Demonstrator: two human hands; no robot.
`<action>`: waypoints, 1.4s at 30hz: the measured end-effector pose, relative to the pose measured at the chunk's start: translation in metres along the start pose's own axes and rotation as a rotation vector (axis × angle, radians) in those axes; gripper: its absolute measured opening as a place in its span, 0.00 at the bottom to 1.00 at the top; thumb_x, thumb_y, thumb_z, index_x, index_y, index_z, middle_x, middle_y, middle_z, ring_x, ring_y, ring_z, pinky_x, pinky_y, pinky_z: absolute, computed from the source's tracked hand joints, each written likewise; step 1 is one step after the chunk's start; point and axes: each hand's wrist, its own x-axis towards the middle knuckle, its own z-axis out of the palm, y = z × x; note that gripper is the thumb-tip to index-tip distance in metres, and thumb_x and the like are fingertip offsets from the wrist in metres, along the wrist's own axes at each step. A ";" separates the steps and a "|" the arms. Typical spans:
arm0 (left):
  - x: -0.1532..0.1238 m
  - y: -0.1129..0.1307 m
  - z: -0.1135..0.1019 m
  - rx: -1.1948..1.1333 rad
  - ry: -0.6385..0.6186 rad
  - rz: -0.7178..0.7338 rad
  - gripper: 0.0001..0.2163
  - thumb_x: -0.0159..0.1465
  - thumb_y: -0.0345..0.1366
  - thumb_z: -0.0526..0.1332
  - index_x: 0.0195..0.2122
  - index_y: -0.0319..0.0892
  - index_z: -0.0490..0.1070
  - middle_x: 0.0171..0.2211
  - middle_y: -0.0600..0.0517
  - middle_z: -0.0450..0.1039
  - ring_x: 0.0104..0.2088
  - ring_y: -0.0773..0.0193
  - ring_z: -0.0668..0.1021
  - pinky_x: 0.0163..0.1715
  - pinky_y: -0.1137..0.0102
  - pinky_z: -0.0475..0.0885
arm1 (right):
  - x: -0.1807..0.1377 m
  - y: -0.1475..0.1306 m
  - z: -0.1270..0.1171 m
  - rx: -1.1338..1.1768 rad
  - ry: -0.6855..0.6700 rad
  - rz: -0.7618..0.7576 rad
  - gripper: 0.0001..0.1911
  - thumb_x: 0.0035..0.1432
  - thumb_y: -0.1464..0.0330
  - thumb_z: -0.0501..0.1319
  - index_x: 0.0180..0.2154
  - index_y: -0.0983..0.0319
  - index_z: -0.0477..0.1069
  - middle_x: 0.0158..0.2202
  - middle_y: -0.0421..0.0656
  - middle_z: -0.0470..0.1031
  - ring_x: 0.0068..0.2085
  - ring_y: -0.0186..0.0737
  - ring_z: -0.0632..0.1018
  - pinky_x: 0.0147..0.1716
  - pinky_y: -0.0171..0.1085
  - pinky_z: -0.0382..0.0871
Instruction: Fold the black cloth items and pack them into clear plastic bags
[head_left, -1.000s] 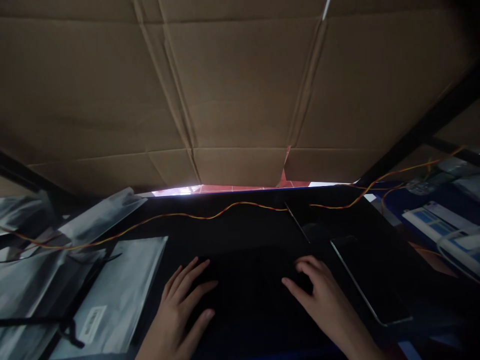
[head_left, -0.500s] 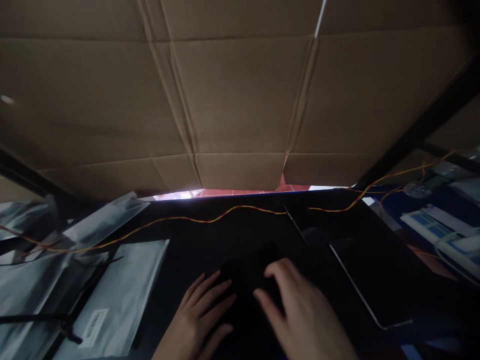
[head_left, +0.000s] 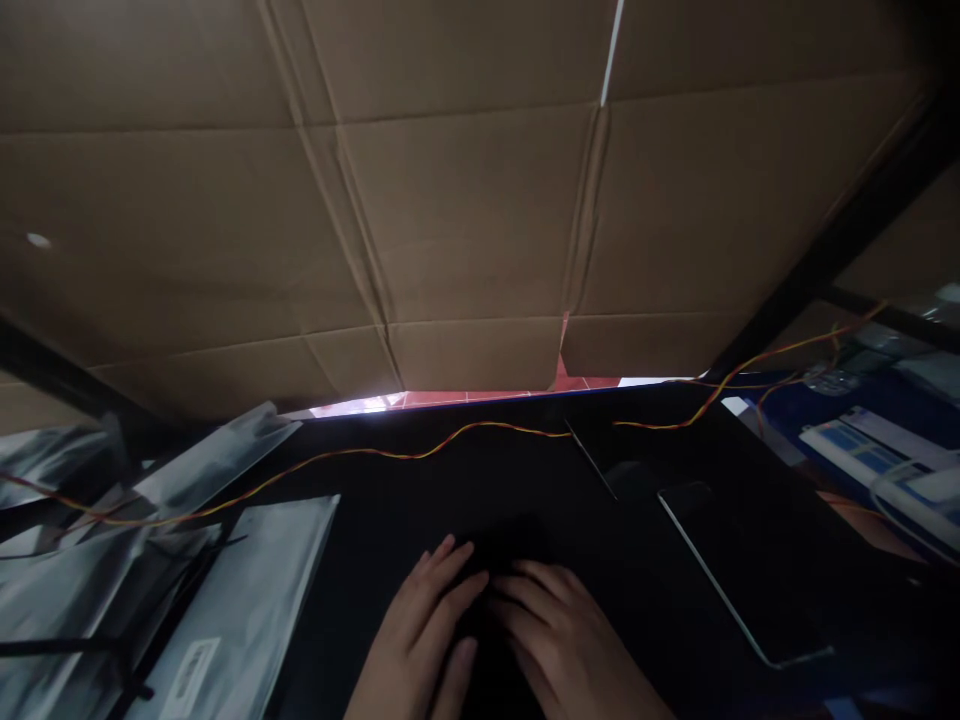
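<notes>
My left hand (head_left: 427, 635) and my right hand (head_left: 566, 640) lie side by side at the bottom centre, fingers stretched out flat and nearly touching. Both press on a dark item (head_left: 510, 545) on the black table (head_left: 465, 490); it is too dark to make out what it is. A dark flat tablet-like slab (head_left: 739, 570) lies to the right of my right hand.
A cardboard wall (head_left: 465, 200) rises behind the table. A twisted red-yellow wire (head_left: 420, 455) runs across the far edge. Silvery bags (head_left: 247, 590) lie at the left. A thin dark rod (head_left: 589, 460) rests near the slab. Blue-white items (head_left: 862, 450) sit at the right.
Both hands have drawn together from apart: the right hand moved left and the left hand moved right, ending side by side on the dark item.
</notes>
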 end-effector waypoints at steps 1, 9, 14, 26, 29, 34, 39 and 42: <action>0.002 0.000 0.006 0.054 -0.032 0.044 0.28 0.76 0.37 0.58 0.77 0.52 0.59 0.74 0.48 0.67 0.71 0.49 0.73 0.67 0.53 0.77 | 0.000 0.000 0.001 -0.007 0.003 0.008 0.24 0.69 0.78 0.59 0.61 0.54 0.77 0.60 0.38 0.84 0.61 0.47 0.83 0.58 0.48 0.84; -0.002 -0.002 0.012 0.182 -0.085 0.070 0.35 0.77 0.33 0.53 0.81 0.47 0.40 0.77 0.45 0.60 0.74 0.49 0.67 0.65 0.49 0.77 | 0.004 0.003 0.026 -0.120 0.019 -0.047 0.32 0.73 0.77 0.56 0.75 0.66 0.59 0.76 0.48 0.63 0.77 0.51 0.62 0.71 0.54 0.70; 0.017 0.015 0.006 0.165 -0.074 0.073 0.35 0.77 0.32 0.51 0.81 0.45 0.38 0.77 0.43 0.58 0.75 0.47 0.66 0.67 0.46 0.75 | 0.007 0.003 0.042 -0.123 -0.076 0.010 0.36 0.70 0.78 0.59 0.76 0.62 0.58 0.76 0.46 0.63 0.76 0.53 0.64 0.71 0.58 0.67; 0.006 0.013 0.049 0.319 0.012 0.074 0.32 0.78 0.34 0.49 0.81 0.37 0.41 0.76 0.42 0.62 0.74 0.51 0.68 0.66 0.53 0.74 | -0.003 0.010 0.043 -0.136 -0.067 -0.024 0.41 0.65 0.84 0.53 0.77 0.66 0.54 0.78 0.47 0.58 0.77 0.49 0.61 0.74 0.57 0.63; 0.007 0.017 0.047 0.304 0.022 0.072 0.32 0.78 0.34 0.50 0.81 0.38 0.41 0.74 0.44 0.65 0.74 0.52 0.69 0.65 0.54 0.74 | -0.002 0.010 0.042 -0.090 -0.039 -0.034 0.43 0.63 0.84 0.53 0.78 0.63 0.53 0.77 0.46 0.61 0.76 0.49 0.64 0.74 0.58 0.64; 0.002 0.003 0.014 0.229 0.048 0.021 0.31 0.78 0.36 0.52 0.80 0.44 0.47 0.72 0.46 0.70 0.71 0.52 0.74 0.63 0.53 0.77 | -0.011 0.014 0.036 0.133 0.151 0.030 0.31 0.72 0.78 0.55 0.71 0.56 0.66 0.73 0.44 0.69 0.74 0.47 0.68 0.69 0.52 0.72; -0.039 -0.059 -0.032 0.373 0.174 -0.441 0.24 0.74 0.51 0.55 0.65 0.46 0.70 0.63 0.39 0.77 0.66 0.36 0.77 0.61 0.40 0.77 | -0.014 0.013 0.033 0.287 0.432 0.145 0.18 0.75 0.74 0.57 0.58 0.51 0.76 0.61 0.43 0.81 0.67 0.45 0.78 0.61 0.48 0.81; -0.068 -0.089 -0.045 0.434 0.120 -0.592 0.23 0.70 0.54 0.56 0.59 0.49 0.75 0.61 0.41 0.79 0.64 0.33 0.78 0.57 0.42 0.80 | -0.011 0.011 0.031 0.287 0.481 0.125 0.17 0.75 0.74 0.57 0.56 0.51 0.77 0.57 0.43 0.83 0.62 0.44 0.81 0.58 0.46 0.82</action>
